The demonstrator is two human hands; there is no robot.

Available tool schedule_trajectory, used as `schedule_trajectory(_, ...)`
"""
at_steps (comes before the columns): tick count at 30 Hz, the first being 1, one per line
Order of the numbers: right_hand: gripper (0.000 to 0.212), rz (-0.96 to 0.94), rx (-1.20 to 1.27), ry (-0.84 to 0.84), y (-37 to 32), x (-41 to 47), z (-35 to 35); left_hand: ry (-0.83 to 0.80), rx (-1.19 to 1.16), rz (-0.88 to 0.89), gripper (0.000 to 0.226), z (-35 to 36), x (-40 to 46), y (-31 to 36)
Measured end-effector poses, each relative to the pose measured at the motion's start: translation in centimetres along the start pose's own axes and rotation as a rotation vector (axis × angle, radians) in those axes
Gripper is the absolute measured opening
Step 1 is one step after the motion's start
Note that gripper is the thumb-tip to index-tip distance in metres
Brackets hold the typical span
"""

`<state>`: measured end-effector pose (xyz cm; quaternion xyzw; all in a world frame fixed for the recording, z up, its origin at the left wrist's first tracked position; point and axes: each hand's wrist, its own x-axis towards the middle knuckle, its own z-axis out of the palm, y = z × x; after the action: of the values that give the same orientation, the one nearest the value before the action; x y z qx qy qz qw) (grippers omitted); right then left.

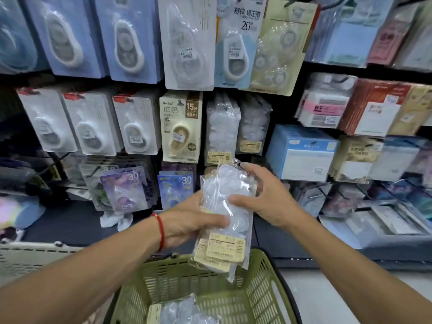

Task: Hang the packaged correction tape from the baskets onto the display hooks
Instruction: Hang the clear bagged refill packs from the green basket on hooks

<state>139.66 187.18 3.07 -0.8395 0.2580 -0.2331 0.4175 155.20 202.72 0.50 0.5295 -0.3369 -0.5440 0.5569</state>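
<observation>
A small stack of clear plastic correction tape packs (224, 220) with yellow labels is held upright above the green basket (264, 295). My left hand (189, 223), with a red string on its wrist, grips the stack's middle from the left. My right hand (264, 197) holds the right edge, its fingers up at the pack's top hole. Matching clear packs (222, 127) hang on the display hooks directly above. One more pack (182, 312) lies in the basket's bottom.
Carded correction tapes fill the hooks: blue cards (126, 40) on top, white ones (91, 125) below, a beige card (181, 127) in the middle. Sticky-note packs (301, 153) hang at right. A pale basket (30, 256) stands at left, a dark shelf ledge (70, 223) behind it.
</observation>
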Motion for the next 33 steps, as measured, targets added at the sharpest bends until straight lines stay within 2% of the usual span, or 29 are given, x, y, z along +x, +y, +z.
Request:
schedule_trajectory(3, 0.093, -0.03, -0.018, 0.159, -0.5, 0.3, 0.5, -0.005, 0.051, 0.019, 0.075, 0.0, 0.9, 1.3)
schedule_trajectory(4, 0.097, 0.014, -0.011, 0.221, -0.6, 0.2, 0.7, 0.026, 0.032, 0.039, 0.074, 0.0, 1.1, 1.6)
schedule_trajectory(6, 0.099, 0.125, 0.022, 0.242, -0.7, -0.1, 0.9, 0.077, -0.007, 0.095, 0.075, 0.0, 1.4, 2.1)
schedule_trajectory(8, 0.074, 0.179, 0.122, 0.217, -0.4, -0.5, 1.1, 0.114, -0.018, 0.159, 0.079, -0.1, 1.9, 2.4)
schedule_trajectory(11, 0.034, 0.123, 0.328, 0.224, -0.3, -0.5, 1.4, 0.149, -0.008, 0.212, 0.09, -0.5, 2.1, 2.8)
schedule_trajectory(14, 0.018, 0.016, 0.402, 0.244, -0.3, 0.1, 1.3, 0.123, -0.032, 0.222, 0.107, -1.3, 2.1, 3.2)
schedule_trajectory(17, 0.01, -0.04, 0.399, 0.315, -1.0, 0.7, 1.1, 0.173, -0.087, 0.234, 0.114, -1.9, 2.0, 3.6)
schedule_trajectory(22, 0.021, -0.019, 0.475, 0.603, -1.4, 2.5, -1.0, 0.231, -0.105, 0.305, 0.074, -2.7, 1.8, 3.9)
schedule_trajectory(28, 0.012, 0.054, 0.492, 0.719, -0.9, 4.2, -2.4, 0.274, -0.124, 0.271, 0.06, -3.6, 1.8, 4.1)
schedule_trajectory(33, 0.012, 0.053, 0.45, 0.753, -0.6, 4.7, -2.7, 0.299, -0.124, 0.253, 0.06, -3.6, 1.7, 4.3)
